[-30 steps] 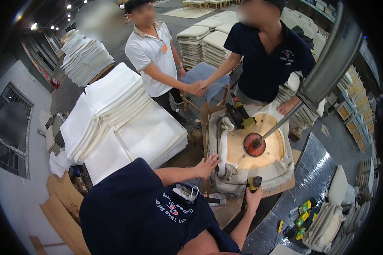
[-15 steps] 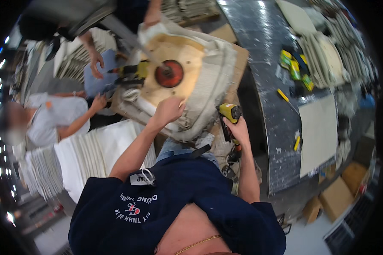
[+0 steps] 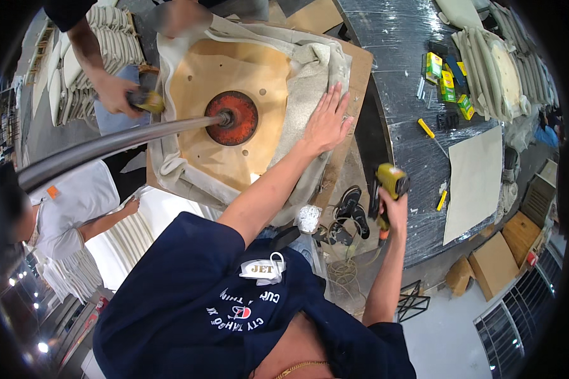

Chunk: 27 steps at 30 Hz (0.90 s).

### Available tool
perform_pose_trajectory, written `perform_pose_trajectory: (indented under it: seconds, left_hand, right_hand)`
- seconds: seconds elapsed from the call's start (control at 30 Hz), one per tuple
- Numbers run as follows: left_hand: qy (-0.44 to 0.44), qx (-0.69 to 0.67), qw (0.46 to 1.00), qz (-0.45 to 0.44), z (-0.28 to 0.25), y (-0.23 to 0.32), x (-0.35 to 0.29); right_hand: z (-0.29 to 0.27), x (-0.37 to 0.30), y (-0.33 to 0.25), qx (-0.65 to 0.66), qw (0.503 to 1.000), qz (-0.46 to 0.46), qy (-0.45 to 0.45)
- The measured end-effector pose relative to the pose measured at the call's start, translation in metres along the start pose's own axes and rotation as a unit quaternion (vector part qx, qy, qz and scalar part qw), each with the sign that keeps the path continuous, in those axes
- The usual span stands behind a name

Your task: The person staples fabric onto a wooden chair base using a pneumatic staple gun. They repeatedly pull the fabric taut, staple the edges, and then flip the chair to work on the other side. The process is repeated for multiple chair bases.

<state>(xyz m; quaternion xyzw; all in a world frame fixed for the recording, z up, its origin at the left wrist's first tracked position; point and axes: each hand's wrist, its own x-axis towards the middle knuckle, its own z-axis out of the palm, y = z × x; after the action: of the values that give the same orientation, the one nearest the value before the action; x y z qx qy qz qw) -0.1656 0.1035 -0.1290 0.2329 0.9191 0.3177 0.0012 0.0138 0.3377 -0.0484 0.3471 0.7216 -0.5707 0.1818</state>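
A pale wooden board (image 3: 240, 76) lies at the far middle of the scene, its face up and bordered by loose grey-white fabric (image 3: 300, 107) that is gathered over its right and near sides. A red disc (image 3: 243, 127) on the end of a metal rod (image 3: 126, 134) sits on the board's middle, probably to pin it down so that both hands need not steady it. Cardboard (image 3: 355, 71) lies underneath, perhaps as padding. The left hand (image 3: 326, 121) rests palm down on the fabric at the right edge, fingers out flat with the thumb apart, seemingly to keep the cloth smooth there. The right hand (image 3: 395, 211) is wrapped round the grip of a yellow-and-black gun (image 3: 393, 180), held off to the right, apart from the fabric; its nose is hard to make out, so where it points I cannot tell. At the board's left side, a co-worker's hand (image 3: 114, 93) grips another yellow tool (image 3: 150, 101). Farther right, a film-covered table (image 3: 395, 76) bears small green-and-yellow boxes (image 3: 447, 86), a yellow-handled tool (image 3: 426, 128) and a pale sheet (image 3: 474, 183), within fairly easy reach.
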Motion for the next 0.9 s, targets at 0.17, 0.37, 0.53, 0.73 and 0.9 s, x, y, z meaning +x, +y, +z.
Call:
perform_pose_trajectory:
  seconds: [0.17,0.37,0.53,0.73,0.9]
  left_hand:
    - [0.019,-0.014,1.000,-0.020,-0.009,-0.004,-0.002]
    - [0.030,0.028,0.998,-0.045,-0.006,-0.011,-0.021]
    - [-0.002,0.037,0.997,-0.070,-0.027,-0.017,-0.045]
    - [0.019,0.028,0.996,-0.077,-0.030,-0.025,-0.059]
    - [0.033,0.050,0.994,-0.094,-0.033,-0.029,-0.072]
  right_hand:
    - [0.039,0.076,-0.144,-0.161,0.976,-0.108,-0.095]
    - [0.109,0.152,-0.235,-0.368,0.881,-0.197,-0.221]
    - [0.138,0.170,-0.245,-0.447,0.832,-0.207,-0.255]
    - [0.157,0.167,-0.240,-0.506,0.793,-0.246,-0.236]
    - [0.161,0.142,-0.247,-0.525,0.775,-0.235,-0.262]
